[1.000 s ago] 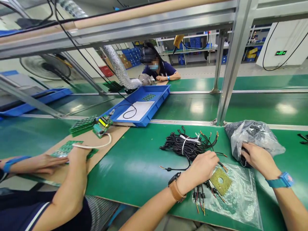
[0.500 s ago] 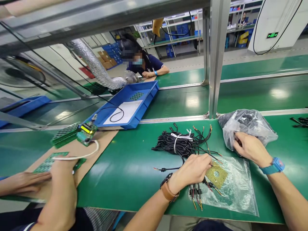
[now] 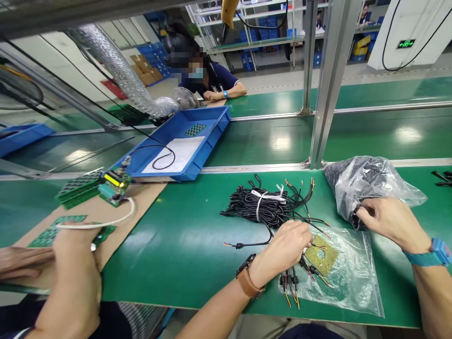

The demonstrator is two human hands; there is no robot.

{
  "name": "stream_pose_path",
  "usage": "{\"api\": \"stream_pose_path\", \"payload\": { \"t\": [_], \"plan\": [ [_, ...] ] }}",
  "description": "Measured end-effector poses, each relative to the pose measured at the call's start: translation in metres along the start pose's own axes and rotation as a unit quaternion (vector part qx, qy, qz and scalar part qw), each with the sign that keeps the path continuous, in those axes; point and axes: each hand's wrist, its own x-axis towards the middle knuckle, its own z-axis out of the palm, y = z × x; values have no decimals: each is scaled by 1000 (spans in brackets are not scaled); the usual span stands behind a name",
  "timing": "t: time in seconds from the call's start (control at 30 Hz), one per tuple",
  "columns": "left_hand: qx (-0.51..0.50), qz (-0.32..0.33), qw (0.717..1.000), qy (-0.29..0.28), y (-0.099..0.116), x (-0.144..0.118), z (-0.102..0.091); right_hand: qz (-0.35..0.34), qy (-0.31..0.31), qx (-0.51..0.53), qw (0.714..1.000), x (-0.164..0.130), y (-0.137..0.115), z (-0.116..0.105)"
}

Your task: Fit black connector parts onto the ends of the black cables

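Beside roomy benchtop (image 3: 165,254), left hand (image 3: 291,241) pinching cable (image 3: 319,246); right hand (image 3: 391,223) curled at edge of bag (image 3: 370,175), hold unclear

A bundle of black cables (image 3: 243,205) is laid flat on the surface (image 3: 169,263), cinched around the middle by a white tie (image 3: 258,208). Bare-tipped coloured wire ends (image 3: 312,182) are fanned toward two o'clock; others are spread toward five. At the bundle's three o'clock, a clear, crumpled bag (image 3: 391,176) is slumped, filled with dark contents (image 3: 372,176), partly exposed at its seven o'clock edge.
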Motion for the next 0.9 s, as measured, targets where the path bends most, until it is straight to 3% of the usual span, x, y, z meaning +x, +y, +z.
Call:
{"api": "stream_pose_path", "payload": {
  "t": [0.17, 0.27, 0.4, 0.53, 0.9],
  "plan": [
    [18, 13, 1000, 5, -1, 0, 3, -110, 24, 65, 991, -12, -14, -11],
    [6, 13, 1000, 12, 0, 1, 5, -196, -55, 84, 975, -16, -38, -7],
    [-20, 14, 999, 25, 0, 2, 3, -191, -148, 10, 970, -16, -59, 6],
    [-41, 6, 999, 14, -1, 1, 0, -178, -185, 41, 966, -16, -54, 9],
    [-30, 12, 999, 21, -4, -1, 0, -207, -166, 162, 950, -15, -45, 25]
  ]
}}
